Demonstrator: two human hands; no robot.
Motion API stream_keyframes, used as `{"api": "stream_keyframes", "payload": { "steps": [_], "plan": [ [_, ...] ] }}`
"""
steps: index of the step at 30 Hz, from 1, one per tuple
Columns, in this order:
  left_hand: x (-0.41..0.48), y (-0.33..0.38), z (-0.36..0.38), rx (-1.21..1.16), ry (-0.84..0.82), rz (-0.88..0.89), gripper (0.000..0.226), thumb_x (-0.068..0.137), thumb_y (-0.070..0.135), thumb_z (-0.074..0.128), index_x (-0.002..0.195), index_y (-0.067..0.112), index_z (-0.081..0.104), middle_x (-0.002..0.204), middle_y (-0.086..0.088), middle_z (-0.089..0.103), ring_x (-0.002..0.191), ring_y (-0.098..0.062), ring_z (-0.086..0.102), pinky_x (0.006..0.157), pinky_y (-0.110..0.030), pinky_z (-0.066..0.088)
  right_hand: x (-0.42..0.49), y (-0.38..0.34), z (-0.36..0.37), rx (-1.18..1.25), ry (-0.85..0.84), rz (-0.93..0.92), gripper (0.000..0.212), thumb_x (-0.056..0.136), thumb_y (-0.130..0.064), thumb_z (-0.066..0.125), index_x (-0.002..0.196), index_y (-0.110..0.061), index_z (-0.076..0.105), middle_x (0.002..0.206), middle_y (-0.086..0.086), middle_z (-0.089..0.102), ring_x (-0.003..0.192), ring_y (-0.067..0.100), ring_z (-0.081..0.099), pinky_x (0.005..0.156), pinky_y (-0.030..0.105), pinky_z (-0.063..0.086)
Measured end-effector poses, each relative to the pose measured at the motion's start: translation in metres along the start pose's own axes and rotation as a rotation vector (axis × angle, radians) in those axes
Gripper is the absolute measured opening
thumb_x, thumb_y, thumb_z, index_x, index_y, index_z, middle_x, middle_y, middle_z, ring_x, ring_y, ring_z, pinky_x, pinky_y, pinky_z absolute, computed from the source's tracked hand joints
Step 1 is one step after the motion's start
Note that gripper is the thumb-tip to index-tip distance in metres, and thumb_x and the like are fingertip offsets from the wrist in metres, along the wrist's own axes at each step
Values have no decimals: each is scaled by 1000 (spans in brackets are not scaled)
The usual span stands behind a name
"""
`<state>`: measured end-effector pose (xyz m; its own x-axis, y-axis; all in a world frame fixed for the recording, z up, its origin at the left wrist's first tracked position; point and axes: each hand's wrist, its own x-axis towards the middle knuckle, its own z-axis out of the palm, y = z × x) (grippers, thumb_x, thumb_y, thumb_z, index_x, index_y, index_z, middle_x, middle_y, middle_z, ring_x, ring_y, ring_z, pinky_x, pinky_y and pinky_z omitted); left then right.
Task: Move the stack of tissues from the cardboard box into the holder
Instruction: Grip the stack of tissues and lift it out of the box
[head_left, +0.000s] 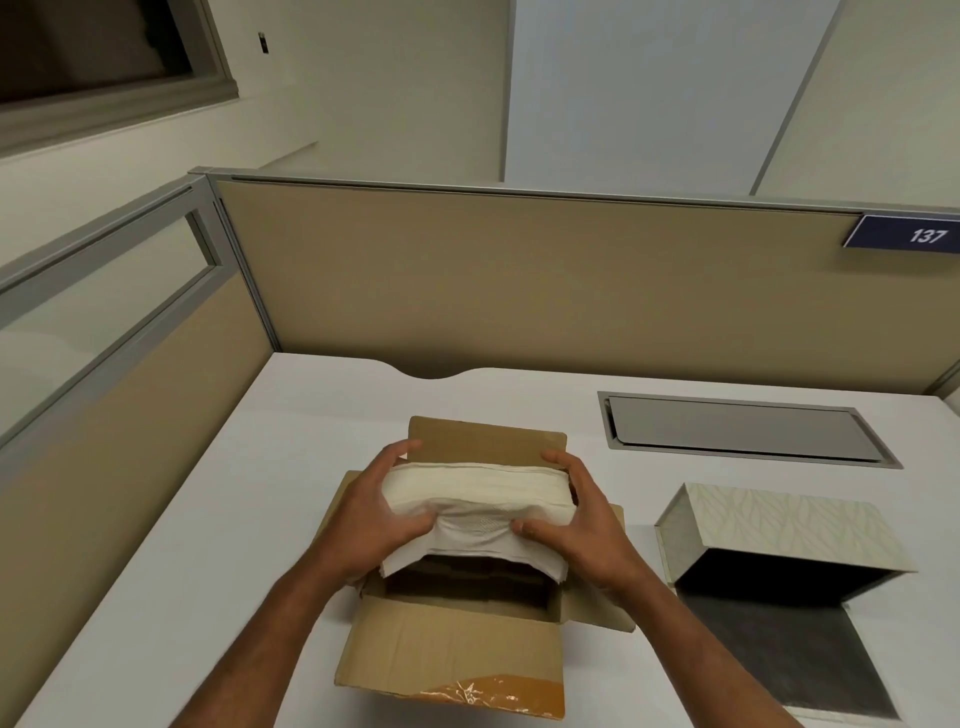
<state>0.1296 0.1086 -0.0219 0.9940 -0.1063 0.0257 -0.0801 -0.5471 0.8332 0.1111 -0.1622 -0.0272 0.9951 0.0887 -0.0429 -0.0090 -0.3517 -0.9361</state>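
A thick stack of white tissues (475, 493) is held just above the open cardboard box (452, 649), whose flaps stand out on all sides. My left hand (371, 512) grips the stack's left end and my right hand (582, 517) grips its right end, thumbs pressing the near side. The lowest sheets sag toward the box's dark inside. The holder (779, 530), a pale patterned box with a dark open inside and a hinged dark lid lying flat toward me, sits on the desk to the right of the cardboard box.
The white desk (234, 519) is closed in by tan partition walls (519, 280) at the back and left. A grey metal cable hatch (737, 428) is set into the desk behind the holder. A blue sign reading 137 (904, 236) hangs on the partition.
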Motion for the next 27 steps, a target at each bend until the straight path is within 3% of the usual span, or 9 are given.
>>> {"api": "stream_keyframes", "payload": {
  "steps": [2, 5, 7, 11, 13, 17, 19, 22, 27],
  "plan": [
    [2, 6, -2, -76, 22, -14, 81, 72, 30, 85, 137, 47, 39, 133, 9, 50, 116, -15, 52, 92, -31, 56, 0, -3, -2, 71, 17, 19, 79, 74, -32, 86, 136, -41, 39, 131, -19, 49, 115, -2, 51, 81, 13, 53],
    [3, 14, -3, -197, 39, -29, 79, 74, 26, 84, 137, 47, 40, 132, 9, 51, 113, -13, 54, 84, -22, 58, -1, -7, -4, 178, 40, 27, 79, 72, -32, 87, 135, -43, 40, 125, -27, 48, 105, -18, 52, 72, 4, 48],
    [2, 19, -2, -271, 63, -55, 76, 75, 28, 83, 136, 47, 42, 131, 10, 52, 111, -11, 55, 76, -15, 57, -1, -9, -8, 224, 64, 42, 81, 69, -38, 87, 134, -46, 41, 126, -22, 51, 110, -4, 56, 77, 11, 54],
    [1, 30, 9, -328, 114, -121, 69, 76, 39, 78, 136, 46, 44, 132, 11, 48, 108, -11, 53, 79, -18, 55, -6, -13, -18, 281, 110, 91, 84, 63, -47, 85, 134, -45, 40, 129, -7, 55, 113, 16, 59, 82, 22, 59],
    [-1, 39, 18, -349, 120, -141, 65, 77, 41, 77, 134, 45, 46, 129, 11, 48, 105, -9, 53, 69, -11, 53, -10, -14, -26, 293, 132, 117, 84, 62, -50, 84, 133, -45, 40, 130, -5, 55, 114, 18, 58, 85, 26, 57],
    [-4, 59, 37, -438, 101, -168, 54, 81, 38, 75, 130, 44, 50, 122, 10, 55, 107, -13, 57, 75, -23, 58, -21, -13, -50, 291, 174, 175, 81, 62, -54, 82, 132, -44, 42, 131, -2, 53, 115, 20, 57, 91, 36, 55],
    [-9, 72, 49, -460, 79, -178, 49, 84, 40, 71, 129, 45, 50, 119, 13, 57, 106, -15, 59, 67, -20, 58, -30, -12, -63, 265, 206, 181, 75, 66, -57, 78, 131, -43, 44, 132, -1, 53, 115, 21, 57, 94, 41, 56],
    [-19, 95, 74, -496, 63, -187, 42, 90, 39, 64, 129, 48, 49, 118, 14, 56, 105, -14, 57, 59, -14, 55, -48, -11, -84, 237, 249, 158, 61, 75, -59, 70, 129, -45, 46, 131, -4, 54, 112, 15, 57, 84, 32, 56],
    [-37, 134, 121, -496, 67, -203, 32, 99, 39, 49, 130, 46, 47, 126, 8, 54, 108, -9, 53, 69, -22, 48, -85, -1, -124, 210, 336, 186, 41, 91, -52, 58, 130, -46, 45, 129, -7, 48, 105, 9, 50, 74, 30, 49]
  ]
}}
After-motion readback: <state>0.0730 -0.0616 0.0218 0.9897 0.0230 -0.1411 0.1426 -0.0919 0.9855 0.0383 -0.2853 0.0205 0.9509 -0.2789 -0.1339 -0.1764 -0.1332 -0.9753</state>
